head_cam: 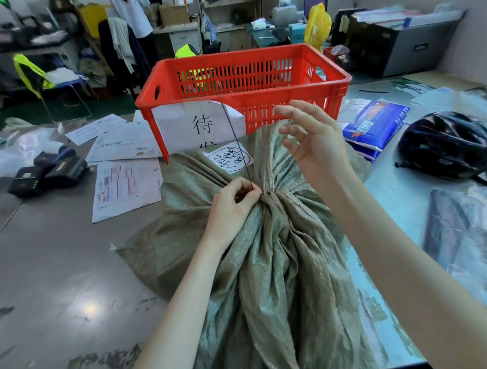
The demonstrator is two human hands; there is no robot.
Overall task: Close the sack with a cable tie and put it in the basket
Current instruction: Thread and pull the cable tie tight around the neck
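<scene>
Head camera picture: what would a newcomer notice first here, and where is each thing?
The bright red basket stands at the centre back of the table. In front of it lies a grey-green woven sack, its neck gathered. The left hand pinches a thin black cable tie at that neck, while the right hand hovers open just above.

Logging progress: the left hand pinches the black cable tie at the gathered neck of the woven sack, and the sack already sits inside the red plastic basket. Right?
Not quite. The head view shows the grey-green woven sack on the table in front of the red plastic basket, not inside it. The left hand does pinch the black cable tie.
</scene>
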